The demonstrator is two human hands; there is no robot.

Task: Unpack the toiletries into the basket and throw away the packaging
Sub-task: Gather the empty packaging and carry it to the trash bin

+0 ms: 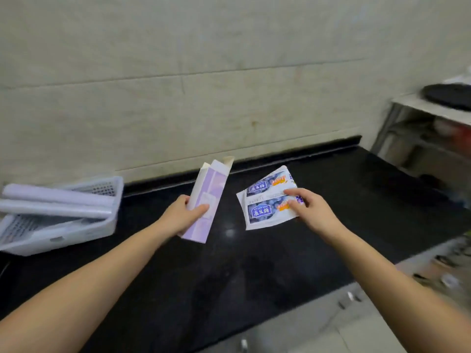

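My left hand (183,215) grips a pale purple carton (204,200) above the black counter (229,263); its top flaps stand open and I cannot see inside. My right hand (311,210) rests its fingers on a white pack with two blue-labelled bars (267,202) lying flat on the counter. A white perforated basket (76,225) stands tilted at the far left, with two pale lilac tubes (56,202) lying across it.
A tiled wall rises behind the counter. At the right, a shelf unit (428,138) carries a dark object on top. Past the counter's near right edge lies a light floor (356,314) strewn with small items.
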